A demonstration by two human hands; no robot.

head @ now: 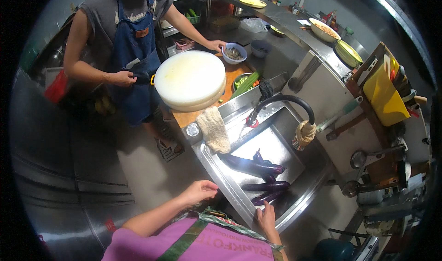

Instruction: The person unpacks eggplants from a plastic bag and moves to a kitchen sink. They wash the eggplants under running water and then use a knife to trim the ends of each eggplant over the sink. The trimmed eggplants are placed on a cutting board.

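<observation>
My left hand hangs just left of the sink's near rim, its fingers loosely bent and nothing visible in them. By the sink's near corner, my right hand reaches over the edge with its thumb and fingers apart, close to the nearest eggplant. Several dark purple eggplants lie in the stainless steel sink. A black curved faucet, its spout end wrapped in cloth, arches over the basin. Across the sink's left rim drapes a beige cloth.
A person in a blue apron stands beyond a thick round white cutting board, one hand on a bowl of what looks like shrimp. Near the faucet sits a bowl of cut vegetables. Utensils and a yellow holder hang at right.
</observation>
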